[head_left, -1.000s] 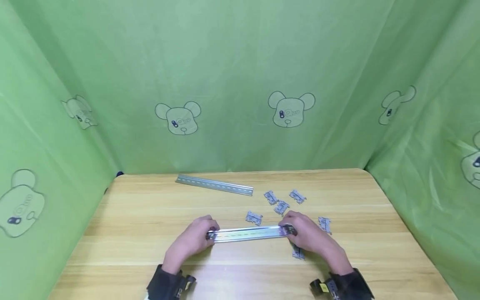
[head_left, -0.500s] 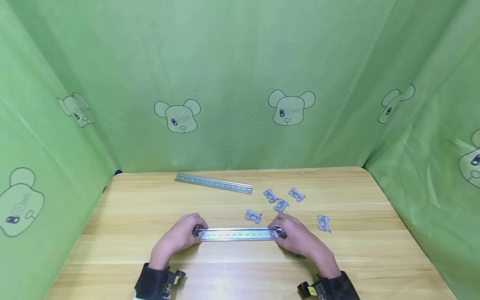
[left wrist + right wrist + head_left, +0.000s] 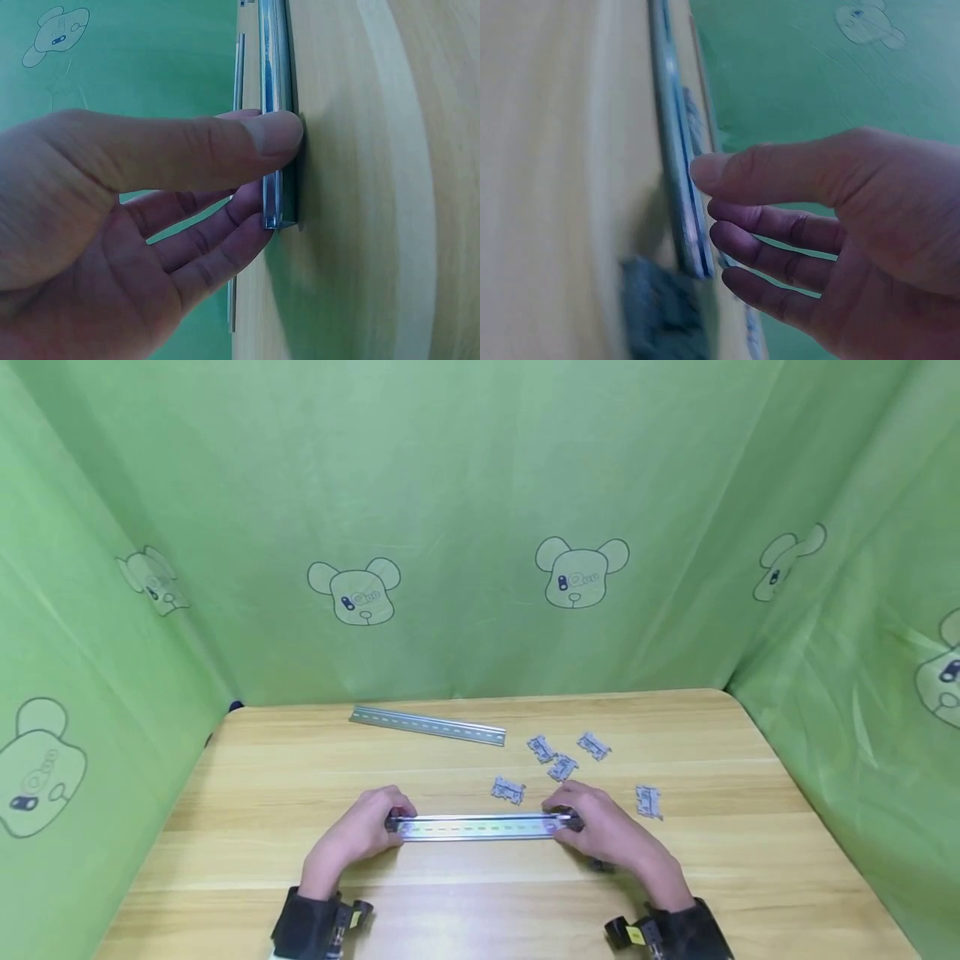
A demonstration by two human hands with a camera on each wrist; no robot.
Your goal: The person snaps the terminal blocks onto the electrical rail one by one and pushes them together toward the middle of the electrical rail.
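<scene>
A slotted metal DIN rail lies crosswise on the wooden table in front of the person. At its left end, the left hand pinches it; in the left wrist view the thumb presses the near edge and the fingers sit behind the rail. The right hand is at the other end. In the right wrist view its thumb is at the edge of the rail, and its loosely bent fingers appear just apart from it. Below that end lies a blurred grey terminal block, mostly hidden by the hand in the head view.
Another DIN rail lies slanted near the back edge of the table. Several grey terminal blocks are scattered behind and right of the right hand, one block just behind the held rail. Green curtains enclose the table.
Both hands shifted left with the rail, which went from slightly tilted to level. In the last half second the rail stayed put while the right hand slid slightly right.
</scene>
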